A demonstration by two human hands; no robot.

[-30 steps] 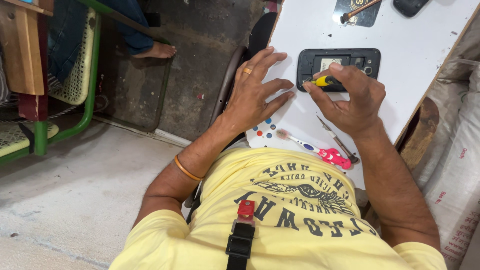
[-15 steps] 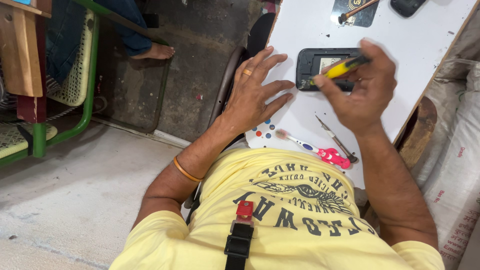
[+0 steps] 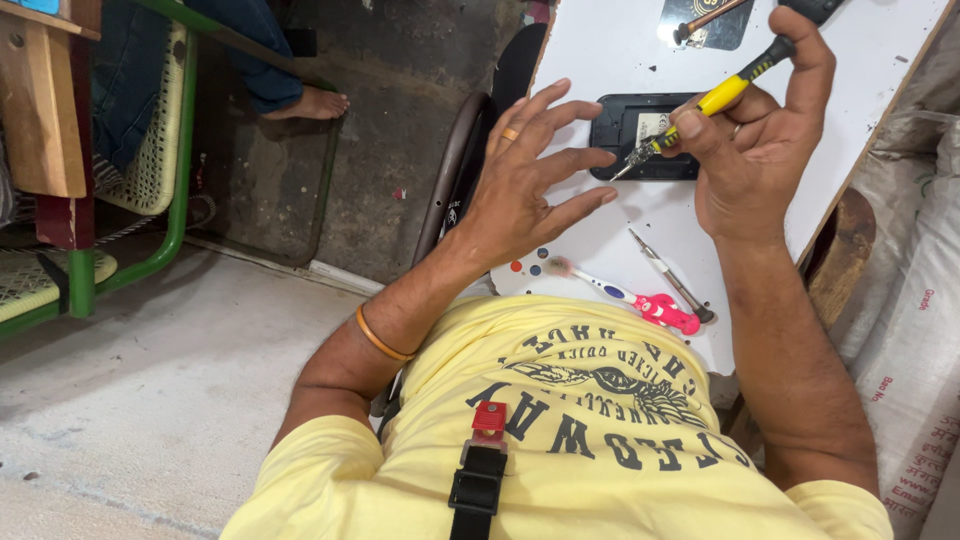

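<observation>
My right hand [image 3: 755, 150] grips a yellow-and-black screwdriver [image 3: 715, 98], its tip pointing down-left at the left end of a small black device [image 3: 640, 125] that lies on the white table [image 3: 620, 40]. My left hand [image 3: 530, 180] rests with fingers spread at the table's left edge, fingertips beside the device and holding nothing. Part of the device is hidden under my right hand.
A pink-handled toothbrush [image 3: 640, 300] and a thin metal tool [image 3: 668, 275] lie on the table near my chest. A dark flat panel with another tool [image 3: 705, 20] sits at the far edge. White sacks [image 3: 910, 330] stand on the right; a green chair [image 3: 150, 170] and a person's bare foot [image 3: 315, 102] are on the left.
My right hand has lifted off the device and swung the screwdriver up, so its handle now points up-right. My left hand has stayed put.
</observation>
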